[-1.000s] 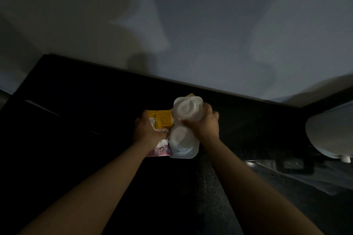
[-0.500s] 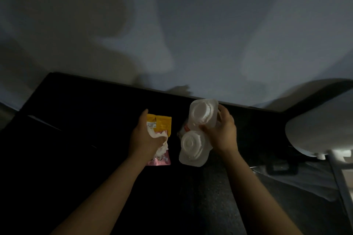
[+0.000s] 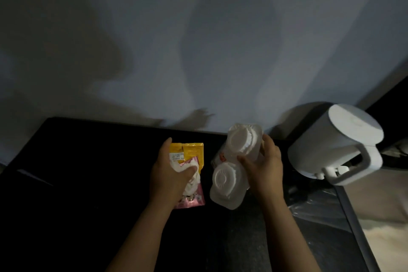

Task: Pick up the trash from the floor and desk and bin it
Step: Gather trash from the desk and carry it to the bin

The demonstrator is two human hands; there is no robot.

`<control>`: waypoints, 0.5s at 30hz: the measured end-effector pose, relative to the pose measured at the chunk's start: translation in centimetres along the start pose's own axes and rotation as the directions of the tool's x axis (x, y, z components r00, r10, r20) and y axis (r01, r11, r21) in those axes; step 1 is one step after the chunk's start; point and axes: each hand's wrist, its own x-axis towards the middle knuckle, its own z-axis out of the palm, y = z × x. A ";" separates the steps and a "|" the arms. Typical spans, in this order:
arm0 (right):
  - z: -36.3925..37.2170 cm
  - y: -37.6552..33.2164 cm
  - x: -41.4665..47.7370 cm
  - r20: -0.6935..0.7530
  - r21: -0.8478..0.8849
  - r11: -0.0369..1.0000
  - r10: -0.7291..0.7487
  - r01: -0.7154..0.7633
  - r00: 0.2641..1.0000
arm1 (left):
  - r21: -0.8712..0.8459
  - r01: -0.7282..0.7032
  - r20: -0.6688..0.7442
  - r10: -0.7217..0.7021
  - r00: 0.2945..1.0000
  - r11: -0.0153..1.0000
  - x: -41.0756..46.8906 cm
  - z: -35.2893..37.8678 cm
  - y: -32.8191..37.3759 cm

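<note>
Left hand (image 3: 167, 179) at 7 o'clock, fingers curled, grips three items: one pink wrapper (image 3: 194, 201), one white tissue (image 3: 192, 183), one yellow wrapper (image 3: 194, 150). Right hand (image 3: 267, 168) at 5 o'clock grips two white tubs (image 3: 223, 181), above the black desk (image 3: 88, 172). One white jug (image 3: 326, 148) at 3 o'clock from them.

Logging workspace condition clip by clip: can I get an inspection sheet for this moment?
Surface: black desk, dimly lit.
Job's things: yellow wrapper, pink wrapper and white tissue bundled together; joined white plastic cups.
Clutter: clear plastic film, lower right.
Hands: left hand grips the bundle; right hand grips the cups.
Cables: nothing seen.
Surroundings: grey wall with shadows; white handled appliance at right.
</note>
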 end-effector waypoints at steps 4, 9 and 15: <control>-2.0 -2.2 -0.8 -0.103 0.006 1.000 -0.008 0.009 0.995 | -0.026 -0.097 0.044 0.098 0.994 0.995 0.5 -1.2 2.9; -2.1 -4.6 -3.8 -0.207 0.042 0.999 0.016 -0.007 0.978 | -0.060 -0.189 0.170 0.196 0.966 0.980 1.1 -3.6 4.2; -2.7 -6.7 -8.4 -0.348 -0.006 1.000 0.018 -0.021 0.937 | -0.119 -0.269 0.258 0.291 0.921 0.956 0.9 -5.6 5.0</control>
